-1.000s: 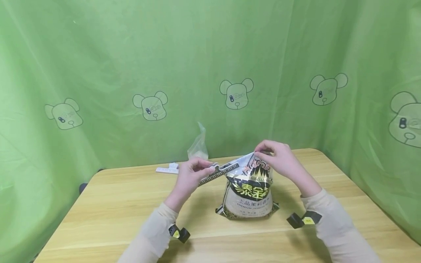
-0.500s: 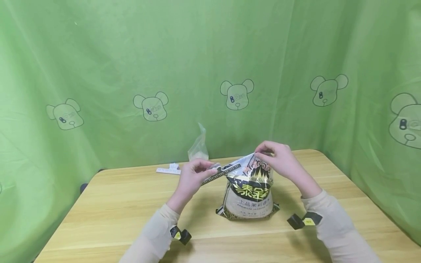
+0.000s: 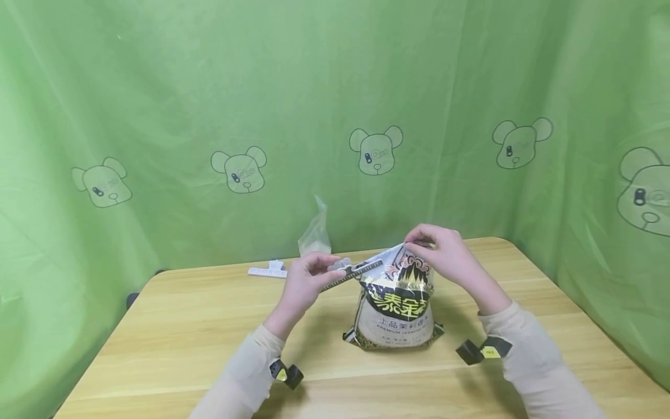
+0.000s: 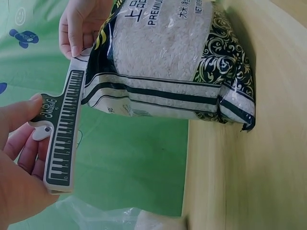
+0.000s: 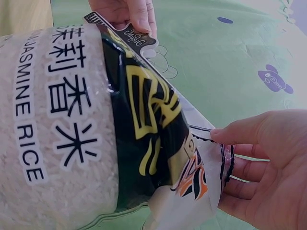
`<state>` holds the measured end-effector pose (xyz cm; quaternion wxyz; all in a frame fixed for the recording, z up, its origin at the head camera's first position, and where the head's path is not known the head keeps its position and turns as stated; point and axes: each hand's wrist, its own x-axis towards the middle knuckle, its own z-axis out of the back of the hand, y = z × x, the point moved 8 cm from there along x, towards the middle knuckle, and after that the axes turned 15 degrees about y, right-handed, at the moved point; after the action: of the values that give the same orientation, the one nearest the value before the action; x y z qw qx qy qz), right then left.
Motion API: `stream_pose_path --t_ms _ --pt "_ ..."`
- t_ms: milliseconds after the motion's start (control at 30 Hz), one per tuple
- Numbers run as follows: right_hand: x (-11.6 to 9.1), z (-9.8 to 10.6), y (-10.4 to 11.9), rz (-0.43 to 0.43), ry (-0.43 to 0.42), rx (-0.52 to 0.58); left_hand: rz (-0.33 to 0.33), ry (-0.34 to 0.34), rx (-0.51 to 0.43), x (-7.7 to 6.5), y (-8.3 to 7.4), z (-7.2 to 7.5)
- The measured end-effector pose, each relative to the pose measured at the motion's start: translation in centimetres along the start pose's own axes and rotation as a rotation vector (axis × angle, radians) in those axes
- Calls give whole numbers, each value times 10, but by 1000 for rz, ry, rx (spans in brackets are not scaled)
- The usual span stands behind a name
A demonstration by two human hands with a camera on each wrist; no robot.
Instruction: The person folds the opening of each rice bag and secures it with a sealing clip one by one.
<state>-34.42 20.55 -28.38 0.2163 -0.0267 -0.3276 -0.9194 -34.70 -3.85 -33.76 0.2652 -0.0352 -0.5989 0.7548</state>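
A bag of jasmine rice [image 3: 400, 317] stands upright on the table, its clear front showing white grains. My right hand [image 3: 439, 250] pinches the top edge of the bag between thumb and fingers, drawing it up taut. In my left hand [image 3: 306, 282] is a black clip [image 4: 64, 129] printed with piano keys and the word Music, its handle squeezed between thumb and fingers. The clip's long bar lies along the upper left edge of the bag, as the left wrist view shows. Whether its jaws are round the film I cannot tell.
A white clip [image 3: 268, 270] with a printed bar lies behind my left hand on the wooden table [image 3: 183, 343]. Near the back edge stands a clear plastic bag [image 3: 316, 235] with something pale in it. A green curtain [image 3: 293, 87] hangs behind.
The clip in my left hand has shifted slightly to the right along the bag's upper edge. My right hand and the rice bag stay almost still.
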Motion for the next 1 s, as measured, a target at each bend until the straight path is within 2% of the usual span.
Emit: stream_pose_path --t_ms 200,500,800,1000 --pt "0 0 0 0 0 -2 7 19 78 0 0 3" --pt "2 0 2 9 -7 -3 40 95 207 1 -5 7" --pt "1 -1 2 3 0 2 96 210 336 3 7 16" --pt "0 -1 2 2 -4 0 113 251 365 3 15 19"
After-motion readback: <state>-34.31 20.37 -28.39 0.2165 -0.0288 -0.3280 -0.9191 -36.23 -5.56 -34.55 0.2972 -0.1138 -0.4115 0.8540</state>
